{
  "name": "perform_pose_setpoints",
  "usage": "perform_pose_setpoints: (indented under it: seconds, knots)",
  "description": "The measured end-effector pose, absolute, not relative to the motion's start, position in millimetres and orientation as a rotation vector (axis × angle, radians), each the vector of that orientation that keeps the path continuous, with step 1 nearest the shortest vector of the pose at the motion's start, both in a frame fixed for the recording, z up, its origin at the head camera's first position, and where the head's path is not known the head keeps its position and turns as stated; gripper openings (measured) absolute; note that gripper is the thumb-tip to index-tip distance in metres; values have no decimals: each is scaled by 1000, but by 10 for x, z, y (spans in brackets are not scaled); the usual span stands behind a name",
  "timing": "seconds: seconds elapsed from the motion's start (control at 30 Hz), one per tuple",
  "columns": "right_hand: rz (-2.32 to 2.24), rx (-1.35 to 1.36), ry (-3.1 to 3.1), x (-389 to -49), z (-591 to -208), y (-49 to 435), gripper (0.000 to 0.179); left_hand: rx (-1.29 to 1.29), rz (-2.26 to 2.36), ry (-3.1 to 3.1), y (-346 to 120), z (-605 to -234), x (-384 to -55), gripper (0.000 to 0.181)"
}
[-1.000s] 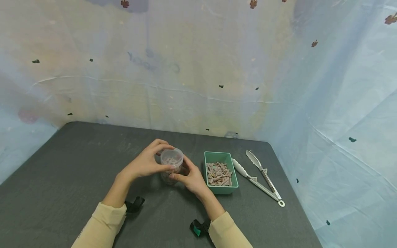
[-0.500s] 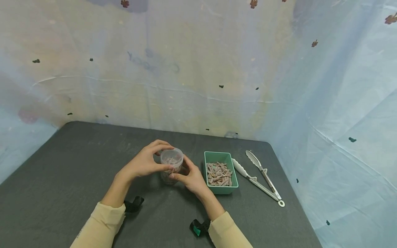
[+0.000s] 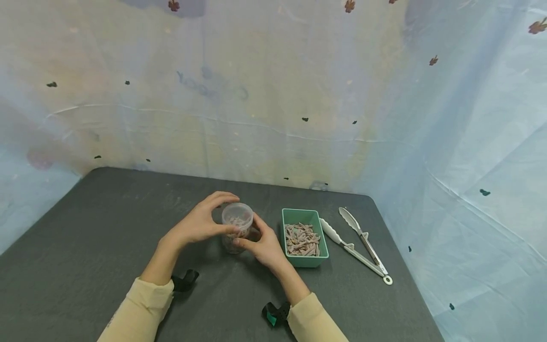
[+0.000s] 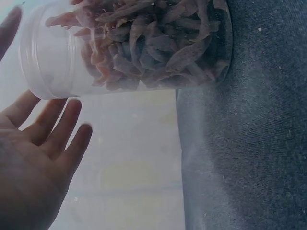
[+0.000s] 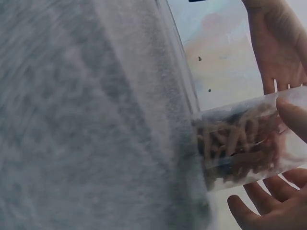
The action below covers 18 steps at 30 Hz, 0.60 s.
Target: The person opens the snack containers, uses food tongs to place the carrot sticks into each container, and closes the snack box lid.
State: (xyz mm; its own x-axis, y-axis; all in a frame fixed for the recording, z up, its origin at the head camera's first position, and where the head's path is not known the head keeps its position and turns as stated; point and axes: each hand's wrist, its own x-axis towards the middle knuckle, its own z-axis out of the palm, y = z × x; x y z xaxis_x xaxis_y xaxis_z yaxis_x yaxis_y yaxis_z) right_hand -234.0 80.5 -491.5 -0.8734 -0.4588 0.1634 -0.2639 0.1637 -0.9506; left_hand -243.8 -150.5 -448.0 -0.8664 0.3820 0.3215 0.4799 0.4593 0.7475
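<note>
A clear plastic jar [image 3: 236,233] with a translucent screw lid [image 3: 237,213] stands upright on the dark table. Brownish-grey strips [image 4: 153,45], like dried meat or pet treats, fill its lower part. My right hand [image 3: 266,244] holds the jar around its right side, the thumb in front. Around the lid on the left is my left hand [image 3: 198,222], thumb in front and fingers behind. In the left wrist view its fingers [image 4: 60,127] look fairly straight and spread beside the lid, loosely placed; whether the fingertips touch is hard to tell.
Right of the jar stands a green rectangular tub [image 3: 306,261] holding similar strips [image 3: 302,240]. White-tipped metal tongs [image 3: 363,256] lie spread beyond it, near the table's right edge. A pale plastic sheet [image 3: 256,118] hangs behind and beside the table [image 3: 107,228].
My left fingers have loosened and lifted slightly away from the lid's far edge. The jar and my right hand stay in nearly the same place.
</note>
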Motion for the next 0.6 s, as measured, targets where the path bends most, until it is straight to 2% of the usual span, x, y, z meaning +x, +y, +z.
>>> perform_pose_setpoints:
  seconds: [0.2, 0.4, 0.6]
  knots:
    - [-1649, -746, 2606, -2321, -4695, 853, 87, -675, -1300, -2630, -1460, -4393, -2452, 79]
    - [-1625, -710, 2796, -2337, -4430, 1015, 85, -627, -1128, -2658, -1444, -4257, -2431, 89]
    - [-1495, -694, 2986, -2401, -4238, 1289, 83, -551, -856, -2667, -1519, -4144, -2364, 92]
